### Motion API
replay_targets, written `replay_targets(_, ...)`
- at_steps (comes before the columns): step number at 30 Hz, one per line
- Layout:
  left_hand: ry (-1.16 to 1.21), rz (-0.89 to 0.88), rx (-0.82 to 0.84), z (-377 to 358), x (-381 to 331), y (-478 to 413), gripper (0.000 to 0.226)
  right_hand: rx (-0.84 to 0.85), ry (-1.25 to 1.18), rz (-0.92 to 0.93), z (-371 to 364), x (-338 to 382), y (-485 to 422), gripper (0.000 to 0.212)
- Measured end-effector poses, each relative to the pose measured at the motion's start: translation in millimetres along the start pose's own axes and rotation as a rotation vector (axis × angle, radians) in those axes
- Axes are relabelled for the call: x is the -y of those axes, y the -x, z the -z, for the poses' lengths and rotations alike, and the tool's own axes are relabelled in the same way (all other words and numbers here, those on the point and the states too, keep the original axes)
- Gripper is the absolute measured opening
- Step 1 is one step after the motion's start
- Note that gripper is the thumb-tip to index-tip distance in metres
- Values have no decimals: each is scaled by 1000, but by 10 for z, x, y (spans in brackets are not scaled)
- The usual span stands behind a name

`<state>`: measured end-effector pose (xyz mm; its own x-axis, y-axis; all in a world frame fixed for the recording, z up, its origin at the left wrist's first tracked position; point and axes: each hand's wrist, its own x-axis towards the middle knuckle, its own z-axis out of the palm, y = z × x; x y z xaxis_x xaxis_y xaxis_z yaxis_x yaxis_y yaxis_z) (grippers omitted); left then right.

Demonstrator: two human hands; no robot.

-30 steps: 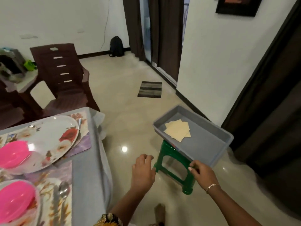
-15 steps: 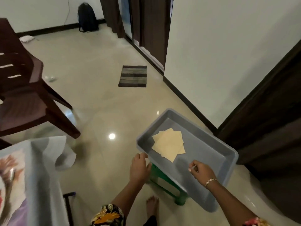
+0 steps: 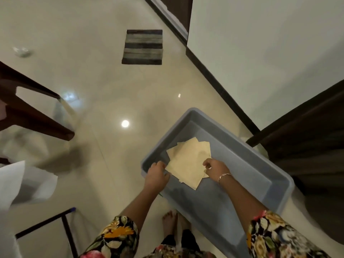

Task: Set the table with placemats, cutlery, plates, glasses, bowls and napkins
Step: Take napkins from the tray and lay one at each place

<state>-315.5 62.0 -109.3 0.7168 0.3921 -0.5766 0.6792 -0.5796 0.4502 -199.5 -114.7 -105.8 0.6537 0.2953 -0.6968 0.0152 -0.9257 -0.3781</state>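
right hand (image 3: 216, 167) now on napkins (image 3: 188, 161)

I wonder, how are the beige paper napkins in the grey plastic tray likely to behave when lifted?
The beige paper napkins look thin and flat, so probably light and floppy, sagging from one edge. They lie fanned, not squared, so sheets may slide apart unless the right hand pinches all layers. The grey plastic tray looks smooth, so pushed sheets should slip.
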Motion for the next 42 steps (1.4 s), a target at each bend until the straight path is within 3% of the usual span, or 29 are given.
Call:
replay_targets(8, 107, 132, 42, -330, 123, -407, 31, -11, 171, 79, -140, 137, -766, 58)
replay_targets(14, 205, 160, 40, -467, 140, -563, 29, 9, 321, 36, -246, 158, -1088, 63)
replay_targets(17, 228, 158, 39, -489, 163, -582, 29, -22, 333, -10, -234, 131, -1165, 58)
replay_targets(21, 258, 156, 33, -493, 176, -575, 29, -52, 302, -43, -221, 104, -1215, 34)
replay_targets(25, 268, 138, 15, -485, 162, -530, 26, -5, 297, -44, -204, 67, -1179, 41)
replay_targets(29, 305, 124, -7, -469, 158, -460, 25, -38, 352, -43, -190, 14, -1116, 25)
replay_targets(32, 325, 104, -20, -457, 164, -383, 24, 3, 315, -37, -190, 16, -1044, 29)
replay_targets(34, 337, 93, -27, -449, 172, -328, 24, 29, 323, -38, -186, 12, -985, 8)
replay_targets(37, 353, 82, -33, -393, 166, -201, 26, 16, 267, 16, -171, -9, -844, 33)
replay_targets(42, 453, 71, -64, -223, 89, 84, 30, -93, 129, 204, 142, 207, -239, 5)
